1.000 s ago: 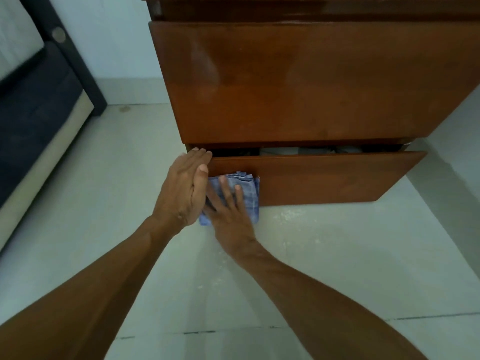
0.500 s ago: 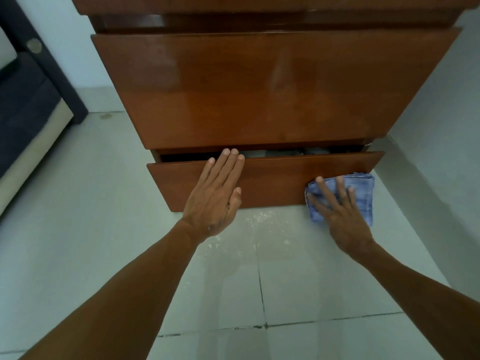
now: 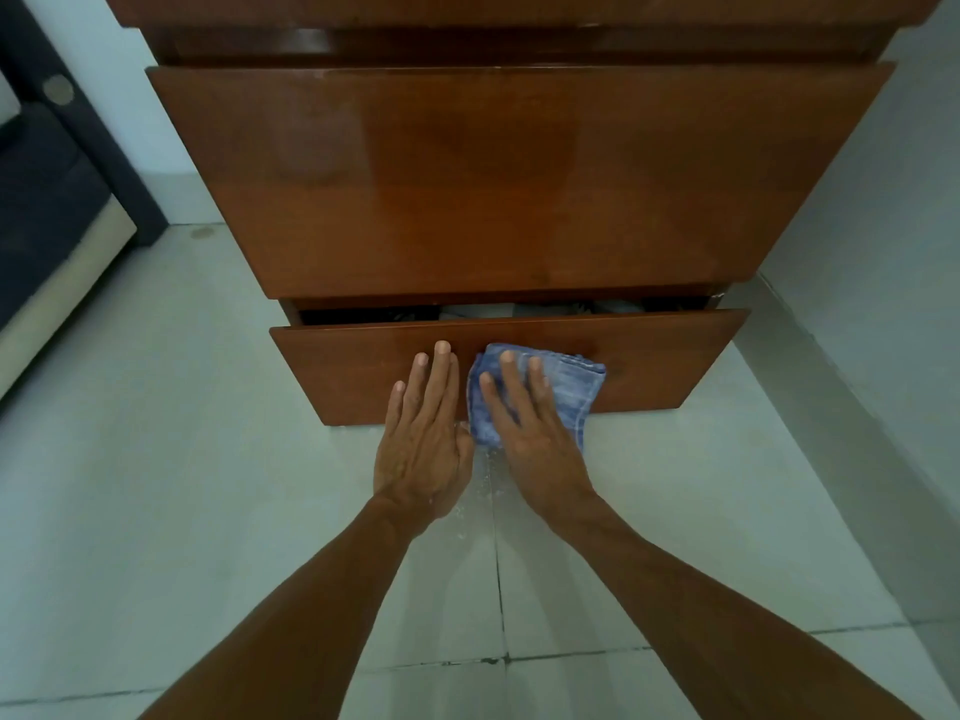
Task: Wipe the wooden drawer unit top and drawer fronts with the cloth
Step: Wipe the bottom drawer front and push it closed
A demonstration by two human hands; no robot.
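Note:
A glossy brown wooden drawer unit (image 3: 509, 174) fills the upper view. Its bottom drawer (image 3: 670, 356) stands slightly pulled out, with items dimly visible in the gap above its front. A folded blue cloth (image 3: 571, 387) lies flat against the middle of that drawer front. My right hand (image 3: 535, 433) presses the cloth with straight, spread fingers. My left hand (image 3: 423, 439) rests flat on the drawer front just left of the cloth, fingers straight, its thumb side almost touching the right hand.
Pale floor tiles (image 3: 182, 485) spread below the unit, with wet specks near the hands. A dark sofa with a cream base (image 3: 52, 241) stands at the left. A light wall (image 3: 883, 252) runs close along the unit's right side.
My right hand has slid the cloth from the drawer front's right end back left to the middle. My left hand stays flat on the drawer front, now beside the cloth.

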